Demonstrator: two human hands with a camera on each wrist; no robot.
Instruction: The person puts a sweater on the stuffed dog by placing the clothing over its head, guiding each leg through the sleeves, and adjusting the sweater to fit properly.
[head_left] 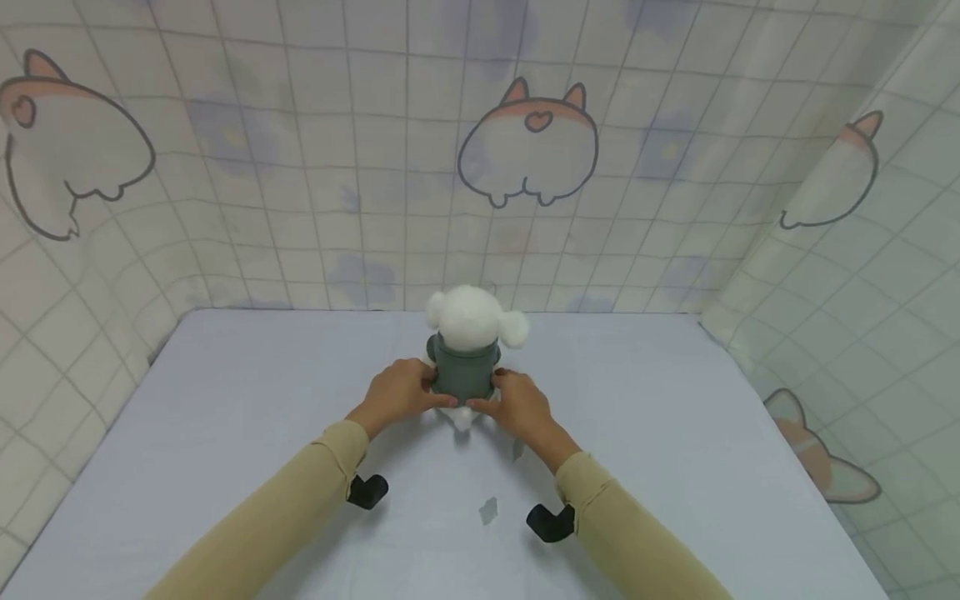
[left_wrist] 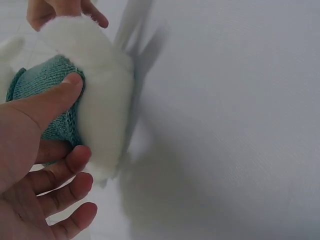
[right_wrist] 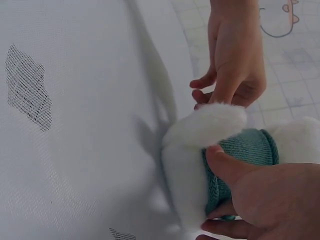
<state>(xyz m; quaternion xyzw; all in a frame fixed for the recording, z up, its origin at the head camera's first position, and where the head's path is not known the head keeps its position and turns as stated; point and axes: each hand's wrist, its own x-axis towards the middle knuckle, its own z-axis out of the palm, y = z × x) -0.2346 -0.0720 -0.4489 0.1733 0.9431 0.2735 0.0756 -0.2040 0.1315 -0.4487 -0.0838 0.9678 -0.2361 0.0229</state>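
A white plush toy (head_left: 469,318) sits upright on the table, its back to me, dressed in a green knitted sweater (head_left: 464,372). My left hand (head_left: 400,390) pinches the sweater's lower hem on the left side, thumb across the back and fingers underneath, as the left wrist view shows. On the opposite side my right hand (head_left: 521,407) pinches the same hem (right_wrist: 212,187) between thumb and fingers. Below the hem the toy's white fluffy bottom (left_wrist: 105,110) shows. The toy's front is hidden from the head view.
The table (head_left: 262,400) has a pale cover with small grey patches (head_left: 488,510) near the middle. Behind it hangs a checked curtain (head_left: 300,167) printed with corgi drawings, which also runs along both sides. Black wrist mounts (head_left: 551,523) stick out below the sleeves.
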